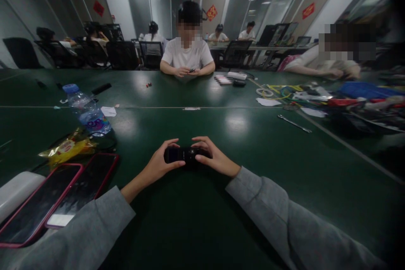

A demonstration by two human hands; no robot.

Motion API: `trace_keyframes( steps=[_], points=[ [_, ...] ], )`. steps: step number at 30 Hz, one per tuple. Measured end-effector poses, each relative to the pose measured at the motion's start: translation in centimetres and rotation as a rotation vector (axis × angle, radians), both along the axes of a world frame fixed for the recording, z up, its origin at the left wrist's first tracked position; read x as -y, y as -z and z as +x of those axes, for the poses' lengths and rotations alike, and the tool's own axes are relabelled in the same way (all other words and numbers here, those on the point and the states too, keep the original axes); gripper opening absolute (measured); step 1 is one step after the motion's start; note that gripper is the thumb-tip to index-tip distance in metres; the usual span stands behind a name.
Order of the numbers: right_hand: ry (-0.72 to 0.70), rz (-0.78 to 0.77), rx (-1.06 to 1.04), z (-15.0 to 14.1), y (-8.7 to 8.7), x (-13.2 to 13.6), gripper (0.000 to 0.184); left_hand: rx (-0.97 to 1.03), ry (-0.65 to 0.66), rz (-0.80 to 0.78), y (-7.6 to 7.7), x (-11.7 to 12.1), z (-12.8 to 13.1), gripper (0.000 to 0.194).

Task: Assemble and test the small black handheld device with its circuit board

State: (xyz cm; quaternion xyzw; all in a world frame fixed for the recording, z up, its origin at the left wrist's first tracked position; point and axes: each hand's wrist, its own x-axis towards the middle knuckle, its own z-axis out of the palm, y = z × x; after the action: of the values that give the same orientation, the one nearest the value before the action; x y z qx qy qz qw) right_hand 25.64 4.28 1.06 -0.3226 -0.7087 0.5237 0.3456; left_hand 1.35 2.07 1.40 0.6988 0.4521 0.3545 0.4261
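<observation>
Between my two hands, near the middle of the green table, is a small black handheld device (184,155), turned sideways. A dark screen fills its left end, and small buttons sit toward its right. My left hand (161,159) grips the screen end, thumb along the near edge and fingers around the far side. On the other end my right hand (215,158) is closed, its thumb tip on the face beside the buttons. Its right end is partly hidden by my right hand. I cannot tell whether the device touches the tabletop.
Left of my arm lie two red-edged phones (41,202), a white object (19,194), a yellow packet (69,145) and a water bottle (87,109). To the right are a wrench (294,123) and a heap of cables (357,101). A person (187,52) sits opposite.
</observation>
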Motion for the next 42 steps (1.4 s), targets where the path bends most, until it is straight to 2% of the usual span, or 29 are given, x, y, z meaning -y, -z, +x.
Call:
trace_keyframes(
  steps=[3,9,17,23,28,42],
  points=[
    [0.029,-0.138,-0.061,0.25,0.08,-0.4,0.044,-0.004,0.001,-0.006,-0.27,0.13,0.04,0.069],
    [0.072,-0.261,-0.112,0.43,-0.13,-0.61,0.042,-0.007,0.017,-0.007,-0.4,0.16,0.1,0.07],
    [0.097,-0.302,-0.227,0.63,0.01,-0.61,0.034,0.029,0.004,-0.042,-0.24,0.17,0.08,0.072],
    [0.152,-0.366,-0.285,0.66,-0.35,-0.56,0.031,0.178,-0.06,-0.127,-0.34,-0.08,-0.03,0.063],
    [0.145,-0.379,-0.298,0.68,-0.44,-0.54,0.031,0.314,-0.095,-0.238,-0.44,-0.14,-0.03,0.059],
    [0.174,-0.38,-0.29,0.64,-0.45,-0.53,0.034,0.374,-0.102,-0.303,-0.57,-0.14,-0.3,0.055]
  ],
)
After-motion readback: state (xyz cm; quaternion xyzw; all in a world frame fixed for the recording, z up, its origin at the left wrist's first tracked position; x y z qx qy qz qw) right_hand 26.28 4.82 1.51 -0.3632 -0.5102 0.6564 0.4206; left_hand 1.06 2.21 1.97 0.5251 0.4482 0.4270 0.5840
